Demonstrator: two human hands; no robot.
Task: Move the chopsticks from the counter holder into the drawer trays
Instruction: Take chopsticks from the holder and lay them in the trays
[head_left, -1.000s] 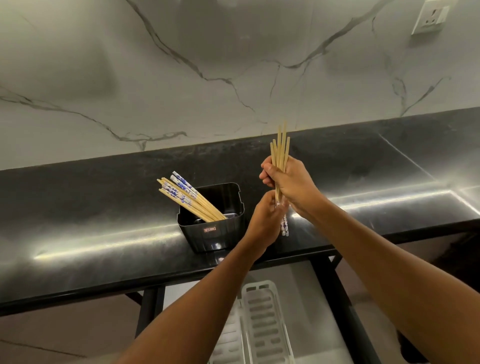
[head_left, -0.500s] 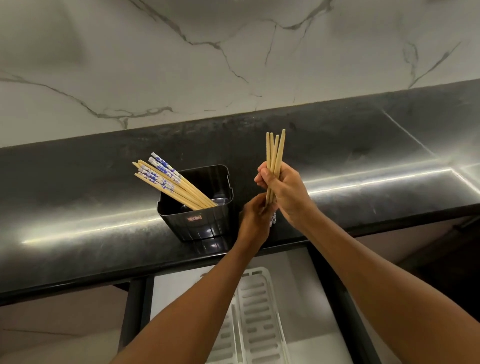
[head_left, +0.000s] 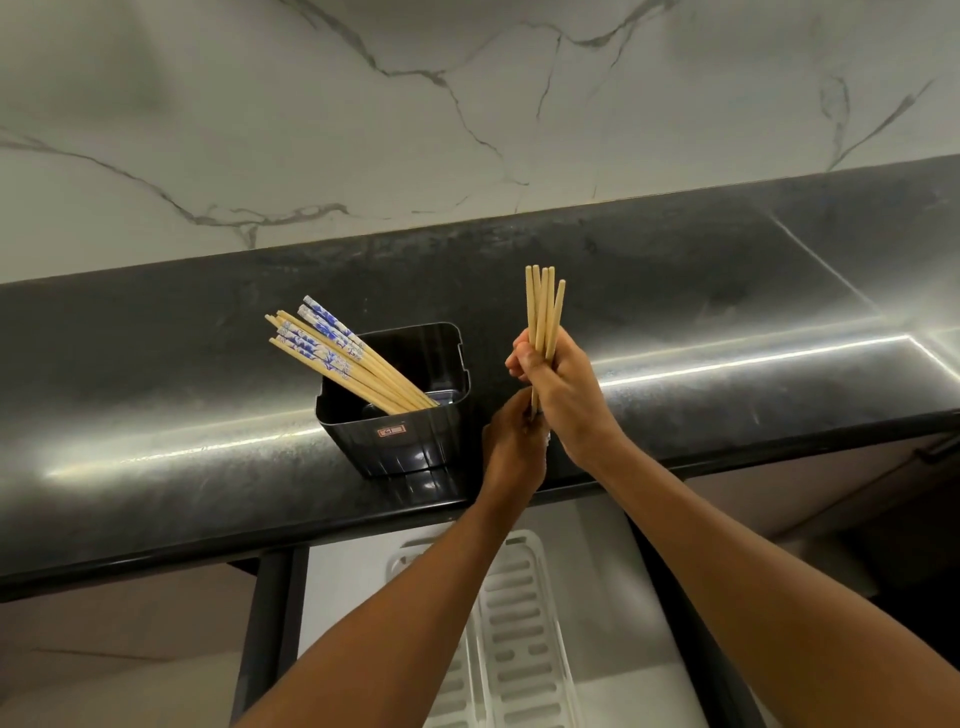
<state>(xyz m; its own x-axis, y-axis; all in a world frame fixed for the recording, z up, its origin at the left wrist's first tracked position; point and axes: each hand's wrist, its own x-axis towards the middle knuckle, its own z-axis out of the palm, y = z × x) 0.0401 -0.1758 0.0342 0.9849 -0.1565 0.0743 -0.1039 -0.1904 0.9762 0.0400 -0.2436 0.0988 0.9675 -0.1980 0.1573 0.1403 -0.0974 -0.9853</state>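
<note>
A black square holder (head_left: 400, 447) stands on the dark counter (head_left: 156, 415) near its front edge. Several bamboo chopsticks with blue-and-white ends (head_left: 332, 353) lean out of it to the left. To its right, my right hand (head_left: 566, 395) is closed around a bundle of several chopsticks (head_left: 543, 312), held upright with plain tips pointing up. My left hand (head_left: 511, 447) sits just below it, fingers wrapped around the bundle's lower ends, which are hidden. Below the counter, the open drawer holds white slotted trays (head_left: 519, 649).
A marble wall (head_left: 415, 104) rises behind the counter. Black drawer rails (head_left: 265, 634) flank the open drawer on both sides. A bright light strip reflects across the counter top.
The bundle in both hands has shifted slightly left and lower relative to the counter, staying upright. The chopsticks in the holder have not moved.
</note>
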